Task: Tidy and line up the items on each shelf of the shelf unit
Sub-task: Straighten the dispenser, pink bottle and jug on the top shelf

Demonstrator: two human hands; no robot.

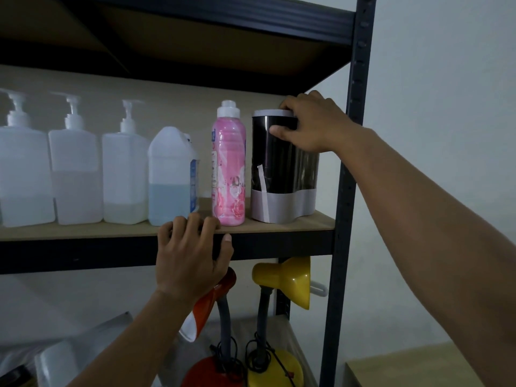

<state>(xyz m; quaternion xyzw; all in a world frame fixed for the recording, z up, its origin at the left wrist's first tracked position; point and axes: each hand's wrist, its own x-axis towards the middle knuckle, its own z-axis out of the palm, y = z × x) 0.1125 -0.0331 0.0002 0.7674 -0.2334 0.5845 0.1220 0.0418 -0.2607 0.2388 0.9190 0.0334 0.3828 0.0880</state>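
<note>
Six containers stand in a row along the pale wooden shelf board (279, 226) of the dark metal shelf unit (346, 169). From the left come three translucent white pump bottles (75, 174), each partly filled, then a translucent plastic jug with pale blue liquid (170, 177), a pink flower-printed bottle with a white cap (229, 169), and at the right end a black roll banded in white paper (283, 169), standing upright just beside the pink bottle.

The right hand (312, 124) grips the top of the black roll, thumb across its front and fingers curled over the far side of the rim. The left hand (190, 255) holds the front edge of the shelf, its fingers hooked over the board just in front of the jug and the pink bottle, thumb pressed against the dark rail below.

On the shelf beneath, a red gooseneck desk lamp (212, 370) and a yellow gooseneck desk lamp (284, 277) stand side by side, the red one partly hidden by the left forearm. Some pale, crumpled plastic wrapping (83, 347) lies to their left.
</note>
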